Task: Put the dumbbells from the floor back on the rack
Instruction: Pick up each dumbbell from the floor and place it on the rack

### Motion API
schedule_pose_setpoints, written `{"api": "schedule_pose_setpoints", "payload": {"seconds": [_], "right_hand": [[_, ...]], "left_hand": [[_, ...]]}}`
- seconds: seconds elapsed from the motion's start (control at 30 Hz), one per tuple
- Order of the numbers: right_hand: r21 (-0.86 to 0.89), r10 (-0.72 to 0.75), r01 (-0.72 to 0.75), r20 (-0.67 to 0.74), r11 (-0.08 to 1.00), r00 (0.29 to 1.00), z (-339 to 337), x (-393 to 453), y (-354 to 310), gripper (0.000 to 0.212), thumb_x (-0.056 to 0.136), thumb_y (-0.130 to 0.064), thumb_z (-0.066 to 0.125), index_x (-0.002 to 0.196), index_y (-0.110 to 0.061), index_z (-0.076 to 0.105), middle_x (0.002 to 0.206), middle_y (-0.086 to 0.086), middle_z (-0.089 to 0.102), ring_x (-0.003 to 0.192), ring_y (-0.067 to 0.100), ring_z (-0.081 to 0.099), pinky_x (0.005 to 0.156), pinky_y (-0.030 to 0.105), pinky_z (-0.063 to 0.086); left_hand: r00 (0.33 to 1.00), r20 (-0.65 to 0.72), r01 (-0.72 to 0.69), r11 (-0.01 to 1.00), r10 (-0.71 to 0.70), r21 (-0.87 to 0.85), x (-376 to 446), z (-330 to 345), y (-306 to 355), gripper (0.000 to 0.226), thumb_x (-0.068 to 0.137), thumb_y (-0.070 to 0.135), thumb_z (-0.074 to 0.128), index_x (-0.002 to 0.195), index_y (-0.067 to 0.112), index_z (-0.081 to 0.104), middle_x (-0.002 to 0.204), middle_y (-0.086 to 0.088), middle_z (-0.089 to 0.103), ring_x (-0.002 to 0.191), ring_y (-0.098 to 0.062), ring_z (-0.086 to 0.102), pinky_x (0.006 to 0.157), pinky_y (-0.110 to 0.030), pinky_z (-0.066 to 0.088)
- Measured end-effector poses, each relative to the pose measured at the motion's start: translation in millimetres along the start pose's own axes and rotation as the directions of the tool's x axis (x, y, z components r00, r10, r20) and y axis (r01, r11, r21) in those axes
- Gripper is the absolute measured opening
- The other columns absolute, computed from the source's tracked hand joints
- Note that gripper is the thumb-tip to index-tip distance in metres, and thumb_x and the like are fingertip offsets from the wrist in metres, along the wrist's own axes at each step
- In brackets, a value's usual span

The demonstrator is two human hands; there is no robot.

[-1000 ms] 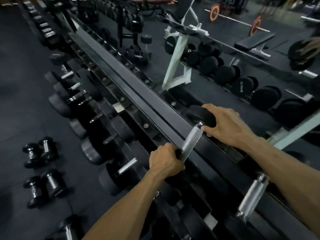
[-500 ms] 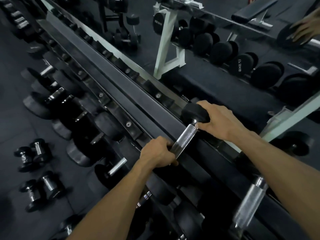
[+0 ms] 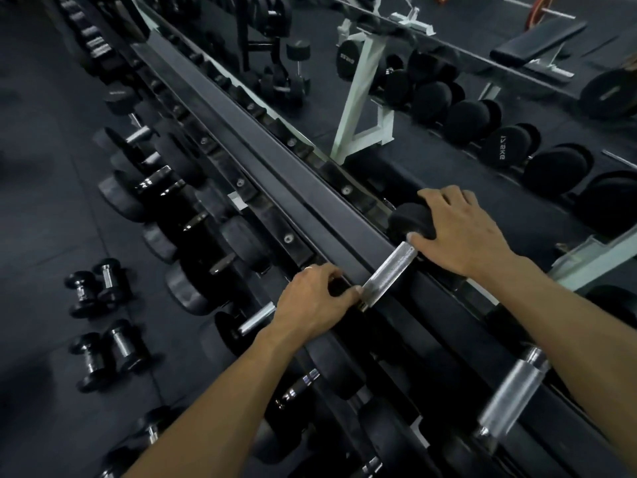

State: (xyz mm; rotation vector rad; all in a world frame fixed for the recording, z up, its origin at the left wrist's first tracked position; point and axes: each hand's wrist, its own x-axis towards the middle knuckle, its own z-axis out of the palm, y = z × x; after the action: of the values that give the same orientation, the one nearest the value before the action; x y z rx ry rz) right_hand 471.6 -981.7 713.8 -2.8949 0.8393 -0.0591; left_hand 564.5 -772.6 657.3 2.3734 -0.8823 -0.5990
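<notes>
A black dumbbell with a knurled steel handle (image 3: pixel 389 276) lies across the top tier of the long black rack (image 3: pixel 275 174). My left hand (image 3: pixel 317 301) grips its near head, which is hidden under my fingers. My right hand (image 3: pixel 458 229) curls over the far round head (image 3: pixel 408 219). Several small black dumbbells (image 3: pixel 96 286) lie on the dark floor at the left, in pairs, with more near the bottom edge (image 3: pixel 151 432).
Lower tiers of the rack hold several large dumbbells (image 3: pixel 151 188). Another dumbbell with a steel handle (image 3: pixel 510 395) sits on the top tier to the right. A mirror behind the rack reflects a white-framed rack (image 3: pixel 362 108) and a bench.
The view has shifted slightly. Both hands stay on the same dumbbell on the top tier; my left hand has slid from the handle toward the near head.
</notes>
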Motion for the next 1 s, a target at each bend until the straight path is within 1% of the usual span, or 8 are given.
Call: {"api": "schedule_pose_setpoints", "payload": {"seconds": [0.07,0.13,0.27,0.43,0.57,0.67,0.8,1.0], "right_hand": [[-0.008,-0.067,0.067,-0.016,0.998,0.998,-5,-3,-24,0.069,0.087,-0.043,0.063,0.144,-0.016,0.036,0.140,0.013,0.042,0.130,0.033,0.036,0.101,0.046,0.041],[-0.017,-0.148,0.147,-0.010,0.989,0.989,-7,-6,-55,0.067,0.088,-0.044,0.061,0.144,-0.016,0.038,0.138,0.012,0.043,0.128,0.033,0.038,0.099,0.045,0.041],[-0.001,-0.271,0.272,0.094,0.962,0.958,-1,-15,-128,0.068,0.090,-0.046,0.060,0.147,-0.018,0.034,0.141,0.010,0.041,0.130,0.031,0.036,0.100,0.043,0.040],[-0.010,-0.382,0.389,0.164,0.921,0.910,10,-44,-226,0.066,0.090,-0.047,0.060,0.145,-0.019,0.036,0.141,0.009,0.042,0.132,0.030,0.037,0.103,0.047,0.042],[-0.015,-0.465,0.477,0.197,0.879,0.863,26,-77,-310,0.067,0.090,-0.047,0.059,0.147,-0.020,0.035,0.142,0.009,0.041,0.131,0.030,0.039,0.103,0.046,0.042],[-0.020,-0.541,0.563,0.253,0.826,0.802,46,-99,-370,0.067,0.091,-0.047,0.057,0.147,-0.020,0.033,0.143,0.008,0.040,0.131,0.030,0.039,0.102,0.045,0.043],[0.009,-0.627,0.659,0.318,0.752,0.711,79,-116,-441,0.065,0.092,-0.046,0.055,0.147,-0.021,0.032,0.143,0.005,0.039,0.131,0.029,0.038,0.102,0.045,0.043],[0.085,-0.711,0.750,0.405,0.656,0.575,150,-114,-520,0.064,0.094,-0.045,0.054,0.149,-0.023,0.030,0.145,0.002,0.038,0.131,0.026,0.039,0.099,0.041,0.045]], "left_hand": [[1.000,-0.015,0.003,1.000,-0.002,0.027,-15,-9,-12,0.054,0.087,0.057,0.058,0.127,0.021,0.057,0.121,0.002,0.059,0.113,-0.017,0.055,0.091,-0.030,0.046],[0.999,-0.037,0.010,0.999,-0.008,0.035,-32,-18,-28,0.055,0.088,0.056,0.056,0.131,0.021,0.053,0.125,0.000,0.057,0.116,-0.018,0.055,0.092,-0.032,0.046],[0.995,-0.091,0.044,0.999,-0.043,0.001,-74,-42,-71,0.058,0.089,0.057,0.052,0.137,0.025,0.045,0.129,-0.001,0.055,0.118,-0.018,0.054,0.094,-0.035,0.046],[0.985,-0.153,0.089,0.996,-0.084,0.026,-138,-80,-137,0.048,0.091,0.053,0.052,0.130,0.025,0.048,0.122,0.001,0.056,0.110,-0.019,0.057,0.089,-0.036,0.048],[0.973,-0.175,0.166,0.984,-0.153,0.058,-198,-103,-199,0.049,0.091,0.053,0.051,0.128,0.022,0.048,0.120,-0.001,0.054,0.108,-0.024,0.057,0.089,-0.040,0.049],[0.960,-0.186,0.225,0.972,-0.211,0.060,-243,-114,-252,0.053,0.090,0.057,0.051,0.131,0.024,0.047,0.124,0.000,0.054,0.111,-0.023,0.057,0.089,-0.042,0.050],[0.924,-0.225,0.325,0.945,-0.309,0.036,-287,-123,-311,0.057,0.090,0.057,0.051,0.137,0.024,0.045,0.130,0.002,0.052,0.115,-0.019,0.057,0.093,-0.039,0.049],[0.850,-0.208,0.486,0.873,-0.484,-0.041,-311,-110,-382,0.048,0.089,0.057,0.051,0.125,0.026,0.050,0.119,0.004,0.055,0.108,-0.020,0.057,0.086,-0.041,0.050]]}}
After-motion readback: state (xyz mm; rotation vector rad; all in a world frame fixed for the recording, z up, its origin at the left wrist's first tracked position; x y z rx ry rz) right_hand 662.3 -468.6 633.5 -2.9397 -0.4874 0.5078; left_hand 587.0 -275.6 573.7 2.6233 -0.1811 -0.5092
